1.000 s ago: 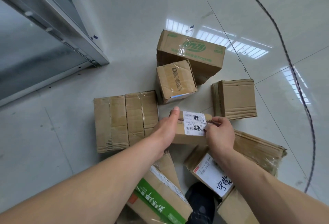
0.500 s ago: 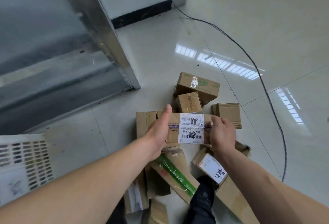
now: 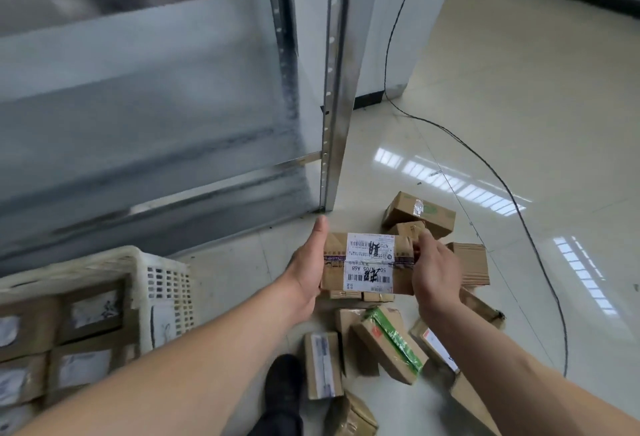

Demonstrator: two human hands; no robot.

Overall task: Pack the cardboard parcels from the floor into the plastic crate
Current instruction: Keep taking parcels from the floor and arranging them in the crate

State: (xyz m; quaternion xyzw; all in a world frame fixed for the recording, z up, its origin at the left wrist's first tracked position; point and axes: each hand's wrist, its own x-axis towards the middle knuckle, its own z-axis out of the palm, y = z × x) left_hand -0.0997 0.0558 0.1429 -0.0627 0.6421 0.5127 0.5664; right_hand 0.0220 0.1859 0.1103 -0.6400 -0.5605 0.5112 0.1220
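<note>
glossy tiled floor (image 3: pixel 519 96), scattered parcels (image 3: pixel 389 344), crate (image 3: pixel 166 283)

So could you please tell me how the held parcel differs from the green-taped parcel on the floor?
The held parcel is gripped between left hand and right hand; the green-taped parcel lies tilted in the floor pile. The held parcel shows a white barcode label; the green-taped parcel shows green tape. Both are brown cardboard.
</note>
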